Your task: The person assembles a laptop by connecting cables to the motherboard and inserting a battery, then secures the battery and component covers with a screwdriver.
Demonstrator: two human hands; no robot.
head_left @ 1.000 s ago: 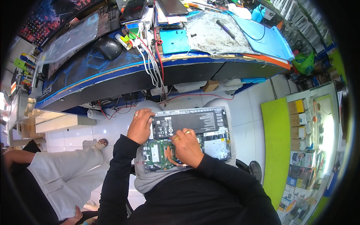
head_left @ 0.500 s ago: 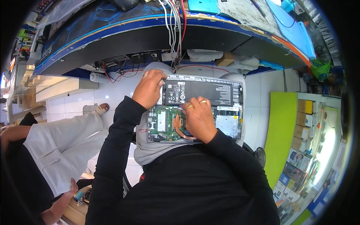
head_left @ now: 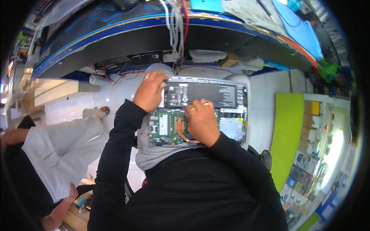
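Across my lap lies an opened laptop base (head_left: pixel 233 130), its insides facing up. A flat black battery (head_left: pixel 210 94) fills its far half, and a green circuit board (head_left: pixel 175 134) with a copper heat pipe (head_left: pixel 180 129) takes up the near left. My left hand (head_left: pixel 150 92) is closed round the base's far left corner. Over the middle of the board, my right hand (head_left: pixel 202 122) has its fingers bent together at the battery's near edge. What those fingertips pinch, if anything, is hidden beneath the hand.
A blue-edged desk (head_left: pixel 127 32) runs across the far side, with white cables (head_left: pixel 175 30) hanging from it. To the left a person in pale trousers (head_left: pixel 65 150) sits close by. Shelves with boxes (head_left: pixel 308 134) and a green panel (head_left: pixel 286 134) stand at the right.
The whole view has shifted slightly, with the laptop base and both hands a little further left in it. Both hands keep the same places on the base.
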